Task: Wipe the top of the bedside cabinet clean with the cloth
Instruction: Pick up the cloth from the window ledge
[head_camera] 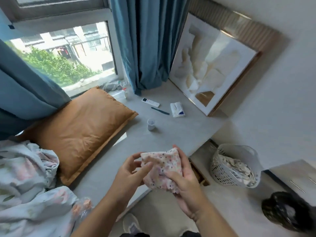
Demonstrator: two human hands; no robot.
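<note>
A folded floral cloth (164, 166), pale with pink and dark dots, is held above the near edge of the grey cabinet top (179, 130). My right hand (184, 183) cups the cloth from below and the right. My left hand (131, 170) pinches the cloth's left edge with its fingertips. On the cabinet top stand a small white cup (151, 124), a white remote (150, 102), a dark slim file (160, 111) and a tissue pack (177, 109).
An orange pillow (80, 132) lies on the left part of the surface, with a floral quilt (29, 185) beside it. A framed picture (212, 69) leans on the wall behind. A white mesh basket (234, 166) and a black bag (287, 211) sit lower right.
</note>
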